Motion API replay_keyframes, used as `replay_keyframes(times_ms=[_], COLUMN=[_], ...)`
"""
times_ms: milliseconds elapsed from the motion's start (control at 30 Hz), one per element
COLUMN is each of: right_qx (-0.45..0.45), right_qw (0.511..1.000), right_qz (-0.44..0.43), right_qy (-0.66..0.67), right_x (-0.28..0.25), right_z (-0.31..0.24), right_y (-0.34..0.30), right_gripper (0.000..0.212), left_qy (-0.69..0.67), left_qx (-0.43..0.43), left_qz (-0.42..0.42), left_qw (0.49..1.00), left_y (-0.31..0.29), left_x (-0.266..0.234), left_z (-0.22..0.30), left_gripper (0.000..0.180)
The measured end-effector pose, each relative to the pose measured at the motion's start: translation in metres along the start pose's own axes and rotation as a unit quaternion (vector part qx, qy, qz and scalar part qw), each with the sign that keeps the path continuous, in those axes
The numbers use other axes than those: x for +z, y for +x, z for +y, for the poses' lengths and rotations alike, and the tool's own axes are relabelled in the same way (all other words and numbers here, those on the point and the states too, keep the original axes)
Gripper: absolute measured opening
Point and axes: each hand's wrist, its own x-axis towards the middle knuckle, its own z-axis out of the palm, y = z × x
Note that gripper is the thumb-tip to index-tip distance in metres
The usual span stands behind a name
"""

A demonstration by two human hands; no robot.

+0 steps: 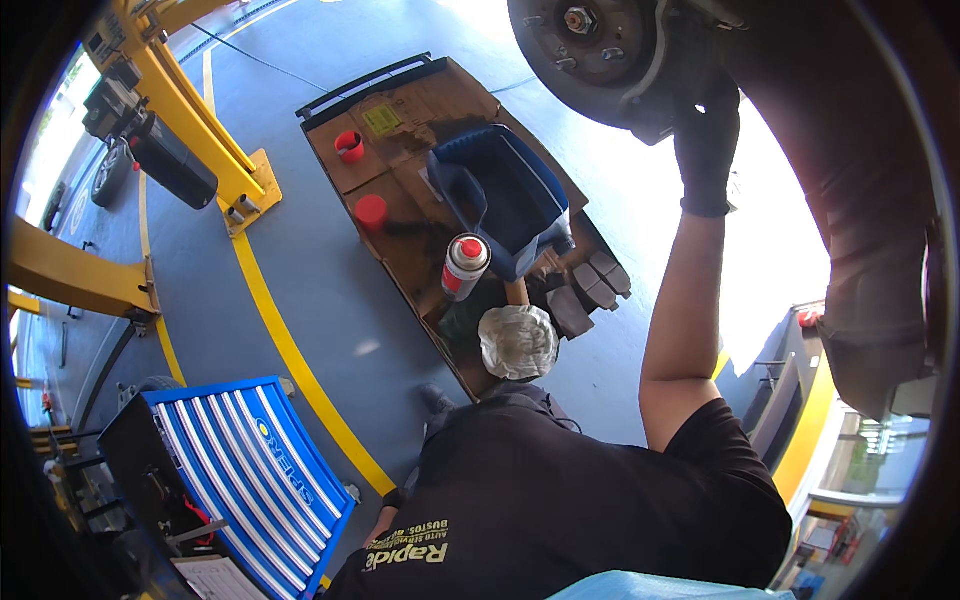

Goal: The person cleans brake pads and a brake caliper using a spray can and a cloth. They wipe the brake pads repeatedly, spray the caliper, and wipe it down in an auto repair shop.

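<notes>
My right hand [706,150], in a black glove, is raised to the shadowed brake caliper [690,60] beside the brake disc [590,50]. Its fingers curl up there, but what lies inside them is too dark to make out. The disc sits on a hub with bare studs. My left hand [408,484] hangs low by my leg, its dark glove mostly hidden behind my shirt, so its fingers do not show. Below the disc, several brake pads [595,287] lie on a cardboard-covered cart [345,185], next to a spray can [466,266] with a red top.
A cut-open blue jug [500,150], two red caps [349,147] and a white crumpled cloth-like piece [518,343] are also on the cart. A blue tool chest [250,480] stands at lower left. Yellow lift posts [190,90] rise at upper left. A dark wheel-arch panel [850,200] overhangs the right side.
</notes>
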Motion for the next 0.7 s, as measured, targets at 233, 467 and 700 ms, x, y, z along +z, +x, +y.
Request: replay_keyframes(times_ms=[233, 467, 700], right_qx=[-0.013, 0.016, -0.067], right_qw=[0.995, 1.000, 0.959], right_qz=[-0.036, -0.012, -0.008], right_qy=[-0.095, -0.020, -0.275], right_x=[-0.016, -0.007, 0.014], right_z=[0.029, -0.009, -0.023], right_y=[-0.004, -0.013, -0.021], right_gripper=[0.049, 0.067, 0.040], left_qy=[-0.083, -0.040, -0.030], left_qx=[0.028, 0.178, 0.194], left_qz=[-0.008, 0.032, 0.019], left_qw=[0.996, 0.983, 0.980], left_y=[0.042, 0.052, 0.002], left_x=[-0.054, -0.075, -0.008], left_z=[0.094, 0.253, 0.279], left_gripper=[0.019, 0.041, 0.026])
